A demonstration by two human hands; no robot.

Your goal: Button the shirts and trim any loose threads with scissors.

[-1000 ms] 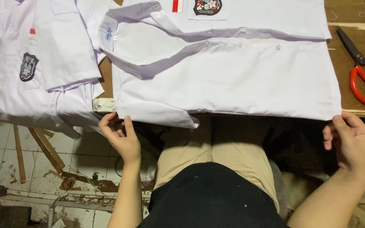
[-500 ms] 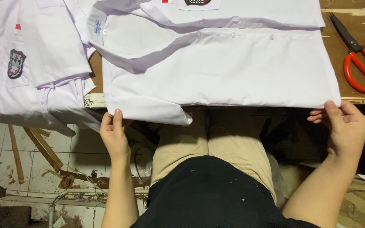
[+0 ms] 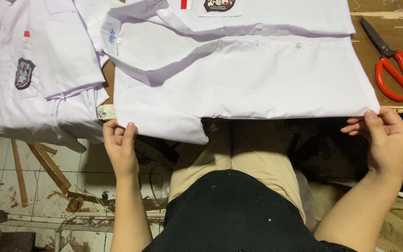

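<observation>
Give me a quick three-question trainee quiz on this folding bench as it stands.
1. True or false: the scissors lie on the white shirt.
2. Which hand grips the shirt corner nearer the shirt pile?
A. left
B. right
3. Fill in: the scissors' handles are ____.

Key:
1. False; they lie on the bare table, beside the shirt.
2. A; the right hand holds the opposite corner, near the scissors.
3. Red.

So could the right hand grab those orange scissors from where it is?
Probably yes. The right hand pinches the white shirt's corner, and the scissors lie just beyond on the bare table, nothing between; it must let go first.
</observation>
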